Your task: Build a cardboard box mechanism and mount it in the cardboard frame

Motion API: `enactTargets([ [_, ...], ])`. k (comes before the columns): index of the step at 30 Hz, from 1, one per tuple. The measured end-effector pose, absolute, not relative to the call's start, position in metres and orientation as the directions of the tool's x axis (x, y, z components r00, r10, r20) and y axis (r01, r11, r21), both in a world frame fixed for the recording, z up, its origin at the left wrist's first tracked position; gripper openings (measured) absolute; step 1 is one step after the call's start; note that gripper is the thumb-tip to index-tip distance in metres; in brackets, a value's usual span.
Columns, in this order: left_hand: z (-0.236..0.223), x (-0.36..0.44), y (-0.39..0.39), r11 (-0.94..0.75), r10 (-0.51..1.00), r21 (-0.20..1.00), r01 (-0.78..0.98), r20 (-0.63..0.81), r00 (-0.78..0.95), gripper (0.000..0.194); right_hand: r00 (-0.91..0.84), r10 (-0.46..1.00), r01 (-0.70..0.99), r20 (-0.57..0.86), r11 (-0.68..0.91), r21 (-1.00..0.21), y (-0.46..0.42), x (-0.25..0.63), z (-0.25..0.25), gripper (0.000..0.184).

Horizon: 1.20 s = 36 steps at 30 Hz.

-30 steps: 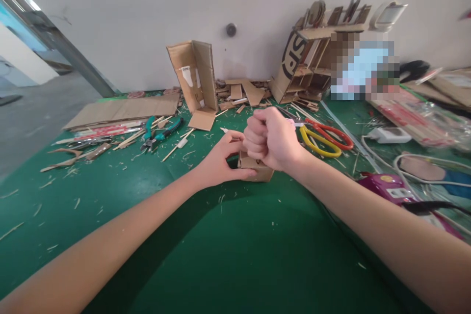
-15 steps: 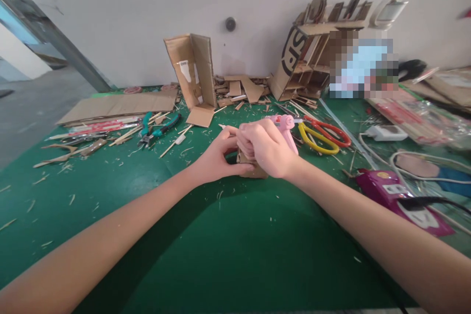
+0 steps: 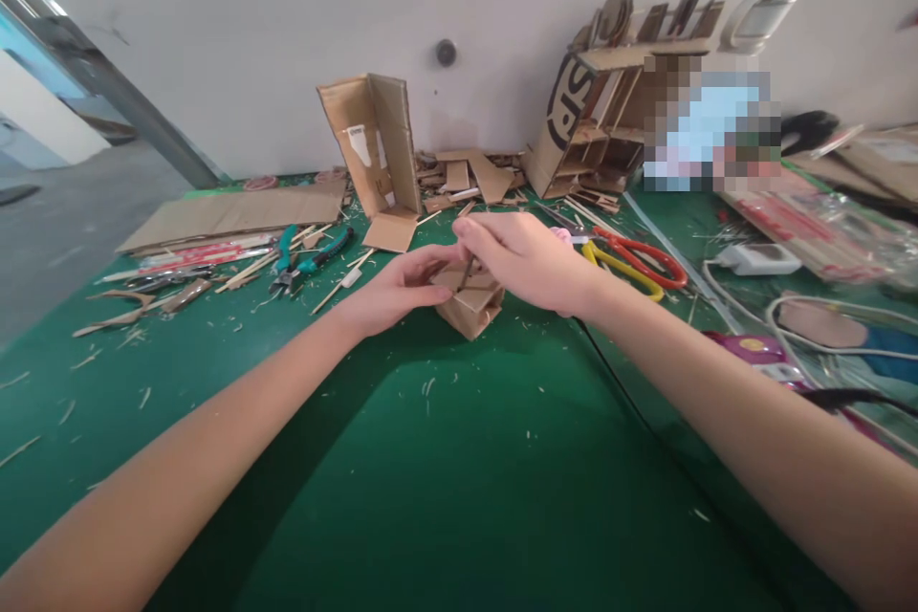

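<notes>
A small cardboard box stands on the green table in front of me. My left hand is closed on its left side, with the thumb along the near top edge. Above the box, my right hand is closed in a fist around a thin dark rod-like tool. The rod points down and its tip meets the top of the box; whatever handle it has is hidden in my fingers. Behind my right hand, a bit of a pink glue gun shows.
Red-and-yellow-handled scissors lie right of my hand. Green-handled pliers and sticks lie at left. A tall open cardboard piece and a cardboard shelf stand by the wall. A purple power strip sits at right.
The box has turned and moved slightly left, so its top and a corner show. My right hand has shifted, and the thin rod is visible beneath it.
</notes>
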<state>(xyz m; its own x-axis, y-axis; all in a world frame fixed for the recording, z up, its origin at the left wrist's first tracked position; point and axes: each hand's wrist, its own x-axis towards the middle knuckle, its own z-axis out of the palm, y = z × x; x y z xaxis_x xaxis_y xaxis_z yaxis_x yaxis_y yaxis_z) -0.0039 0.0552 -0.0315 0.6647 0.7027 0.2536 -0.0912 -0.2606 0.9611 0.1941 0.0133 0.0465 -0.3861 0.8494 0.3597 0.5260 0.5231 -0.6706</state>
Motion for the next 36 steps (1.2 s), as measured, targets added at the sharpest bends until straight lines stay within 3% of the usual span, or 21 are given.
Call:
enactTargets([
  [3,-0.035,-0.011,0.065,-0.318,0.696,0.948,-0.029,0.254,0.672,0.033,-0.416,0.850,0.572,0.324,0.522,-0.633,0.012,0.192,0.046,0.034],
  [8,-0.038,-0.013,0.071,-0.437,0.742,0.898,0.050,0.329,0.584,0.022,-0.416,0.854,0.506,0.312,0.502,-0.701,0.016,0.189,0.044,0.024],
  [15,-0.033,-0.004,0.056,-0.386,0.573,0.922,-0.039,0.273,0.772,0.049,-0.357,0.863,0.551,0.358,0.504,-0.665,0.018,0.187,0.042,0.029],
  [19,-0.028,-0.007,0.055,-0.476,0.575,0.874,0.101,0.222,0.788,0.064,-0.382,0.852,0.506,0.357,0.516,-0.691,0.016,0.186,0.042,0.028],
  [23,-0.023,-0.009,0.054,-0.534,0.608,0.825,0.185,0.223,0.762,0.061,-0.385,0.838,0.578,0.387,0.546,-0.607,0.014,0.184,0.042,0.025],
  [26,-0.022,-0.010,0.055,-0.540,0.600,0.819,0.193,0.214,0.771,0.070,-0.369,0.834,0.606,0.409,0.550,-0.575,0.013,0.183,0.040,0.024],
  [29,-0.022,-0.010,0.056,-0.545,0.590,0.814,0.202,0.200,0.782,0.076,-0.343,0.834,0.580,0.432,0.550,-0.601,0.012,0.183,0.039,0.024],
  [36,-0.021,-0.007,0.053,-0.616,0.601,0.752,0.235,0.256,0.757,0.067,-0.321,0.863,0.575,0.390,0.505,-0.644,0.014,0.179,0.041,0.026],
])
